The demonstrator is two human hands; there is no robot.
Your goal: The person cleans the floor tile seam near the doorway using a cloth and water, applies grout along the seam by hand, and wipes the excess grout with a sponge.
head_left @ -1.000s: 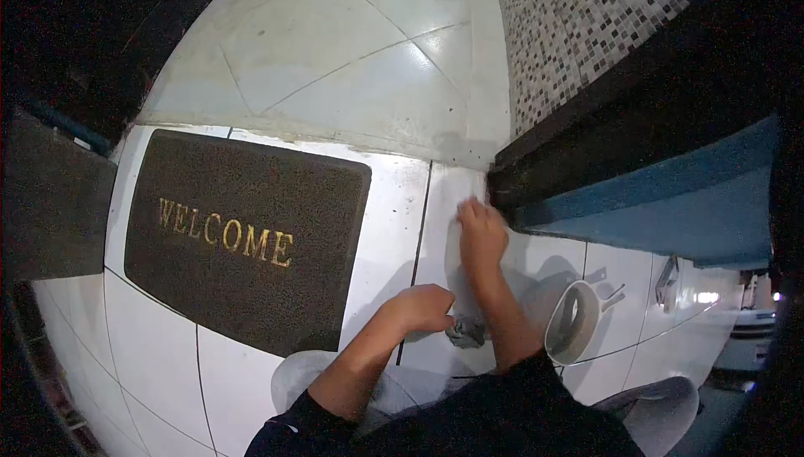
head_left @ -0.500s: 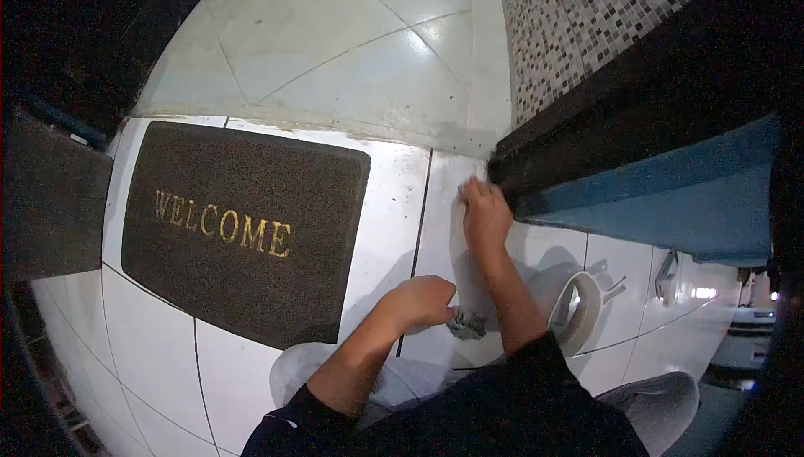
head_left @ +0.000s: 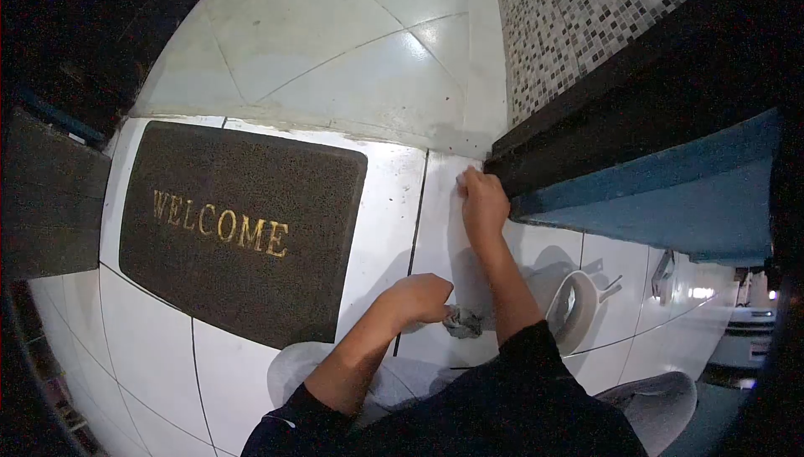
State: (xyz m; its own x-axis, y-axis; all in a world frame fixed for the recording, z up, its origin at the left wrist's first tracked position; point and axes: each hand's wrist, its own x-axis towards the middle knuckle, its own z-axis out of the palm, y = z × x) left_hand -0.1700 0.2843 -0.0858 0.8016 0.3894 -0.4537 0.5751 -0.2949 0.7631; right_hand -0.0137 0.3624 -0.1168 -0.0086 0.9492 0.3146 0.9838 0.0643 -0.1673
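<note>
My left hand (head_left: 423,299) is closed in a fist low over the white tiles, with a crumpled grey cloth (head_left: 463,321) hanging from its fingers. Farther forward, my right hand (head_left: 485,204) reaches down to the floor beside the foot of the black door frame (head_left: 536,160). Its fingers are curled together at the tile; whether something small is pinched in them I cannot make out. To the right of my right forearm stands a white round container (head_left: 595,315) with a handle-like part sticking out. Its inside is only partly visible.
A dark doormat (head_left: 243,206) lettered WELCOME lies to the left. Beyond the threshold, a dull tiled floor (head_left: 335,38) shows dark specks and a stained edge. A mosaic wall (head_left: 578,22) and a blue panel (head_left: 670,197) rise on the right. My knees (head_left: 662,403) are close to the floor.
My right hand has shifted slightly forward, closer to the foot of the door frame, and is less blurred. My left hand and the cloth have barely moved.
</note>
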